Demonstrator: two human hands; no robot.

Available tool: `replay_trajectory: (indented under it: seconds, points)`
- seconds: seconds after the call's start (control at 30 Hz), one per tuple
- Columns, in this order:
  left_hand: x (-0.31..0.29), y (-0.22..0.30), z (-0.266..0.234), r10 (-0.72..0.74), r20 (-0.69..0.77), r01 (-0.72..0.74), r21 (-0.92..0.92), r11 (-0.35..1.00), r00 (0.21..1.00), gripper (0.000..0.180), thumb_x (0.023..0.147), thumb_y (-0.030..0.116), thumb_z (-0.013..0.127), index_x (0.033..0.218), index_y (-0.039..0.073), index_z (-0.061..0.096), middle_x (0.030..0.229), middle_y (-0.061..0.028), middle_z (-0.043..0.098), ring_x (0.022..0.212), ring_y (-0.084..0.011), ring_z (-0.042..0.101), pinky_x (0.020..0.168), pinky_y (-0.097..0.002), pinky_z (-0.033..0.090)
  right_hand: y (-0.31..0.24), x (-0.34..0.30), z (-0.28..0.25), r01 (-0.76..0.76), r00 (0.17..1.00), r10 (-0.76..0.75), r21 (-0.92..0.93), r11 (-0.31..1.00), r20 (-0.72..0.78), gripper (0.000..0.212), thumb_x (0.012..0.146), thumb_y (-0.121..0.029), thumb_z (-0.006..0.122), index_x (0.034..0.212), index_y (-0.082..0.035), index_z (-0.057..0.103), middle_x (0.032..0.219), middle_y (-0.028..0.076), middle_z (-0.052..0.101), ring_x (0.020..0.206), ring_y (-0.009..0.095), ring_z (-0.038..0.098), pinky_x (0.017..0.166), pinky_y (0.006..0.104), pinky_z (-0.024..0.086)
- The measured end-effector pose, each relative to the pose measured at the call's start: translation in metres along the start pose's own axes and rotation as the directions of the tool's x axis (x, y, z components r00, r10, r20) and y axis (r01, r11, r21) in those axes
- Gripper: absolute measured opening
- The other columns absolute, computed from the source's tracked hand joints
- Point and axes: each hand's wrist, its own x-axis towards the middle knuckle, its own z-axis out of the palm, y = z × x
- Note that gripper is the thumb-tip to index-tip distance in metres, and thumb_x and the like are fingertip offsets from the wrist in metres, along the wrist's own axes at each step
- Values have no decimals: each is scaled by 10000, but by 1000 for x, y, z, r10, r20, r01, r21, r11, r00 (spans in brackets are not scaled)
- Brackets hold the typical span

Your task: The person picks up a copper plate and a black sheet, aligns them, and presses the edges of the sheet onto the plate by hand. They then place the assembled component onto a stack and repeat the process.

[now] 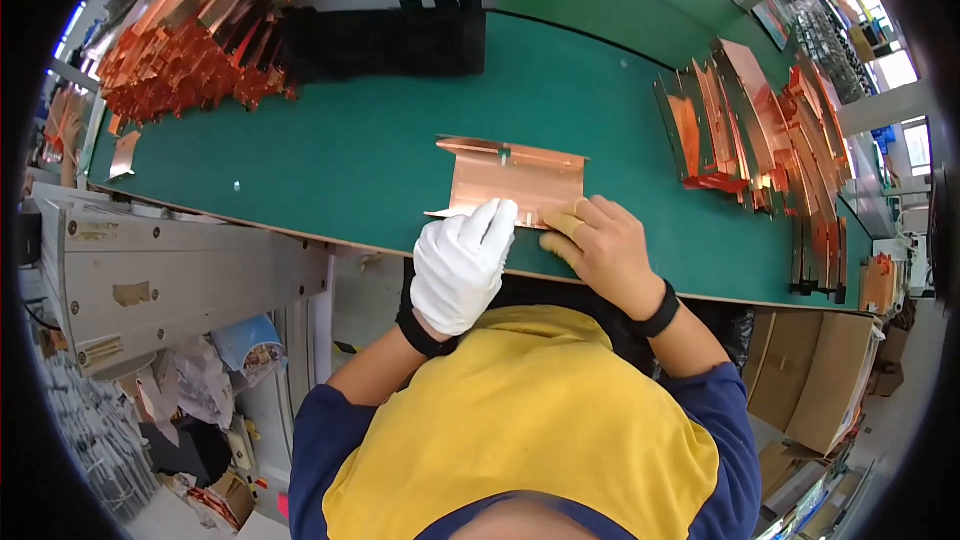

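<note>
A bent copper-coloured sheet-metal part (pixel 515 179) with raised long edges lies on the green table in front of me. My left hand (pixel 462 268), in a white glove, is closed at its near edge, fingertips pressed together there. At the near right corner, my right hand (pixel 604 249) pinches the same edge with thumb and finger; yellow covers sit on those fingertips. The undersides of the fingers, and part of the near edge, are hidden. Black bands circle both wrists.
Many copper-coloured parts (pixel 190 50) are heaped at the far left, beside a black part (pixel 385 38). More copper-coloured parts (pixel 765 130) stand in rows at the right. One small bent piece (pixel 123 154) lies near the table's left end. Cardboard boxes (pixel 815 380) stand below at right.
</note>
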Motion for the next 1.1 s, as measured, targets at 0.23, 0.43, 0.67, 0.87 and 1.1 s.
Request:
replay_trajectory:
  seconds: [0.23,0.43,0.67,0.87,1.1]
  points:
    - [-3,-9,0,58,82,-65,81,995,995,208,725,101,712,923,101,648,836,-4,622,657,-226,553,579,-360,437,26,59,-56,-196,976,184,110,974,115,160,851,-114,680,988,-32,694,836,80,685,720,192,644,642,297,504]
    - [-2,-7,1,116,-33,-118,-60,991,993,182,731,118,715,901,127,648,817,1,610,693,-220,554,605,-373,427,74,202,-35,-81,978,115,188,979,-176,246,819,-162,709,1018,-18,691,920,133,690,789,217,658,715,318,512]
    - [5,-12,1,60,-2,-60,8,998,998,209,722,110,733,909,160,655,854,0,631,710,-225,560,619,-365,416,80,267,29,-39,990,10,-208,977,-141,215,751,-197,728,942,-99,718,930,71,656,854,291,635,756,417,498]
    - [6,-12,6,72,-34,-72,3,997,997,233,712,81,741,917,145,652,873,-8,651,743,-227,585,642,-366,427,82,270,34,51,921,-181,-355,934,-345,69,766,-156,692,832,-135,702,914,37,601,765,277,632,662,455,486]
    - [6,-14,8,67,-56,-69,-40,997,996,240,716,67,738,933,130,656,887,-21,672,780,-227,612,658,-358,439,76,280,26,-25,946,-19,-131,991,-323,59,807,-159,646,835,-125,685,905,58,594,717,303,637,640,471,487]
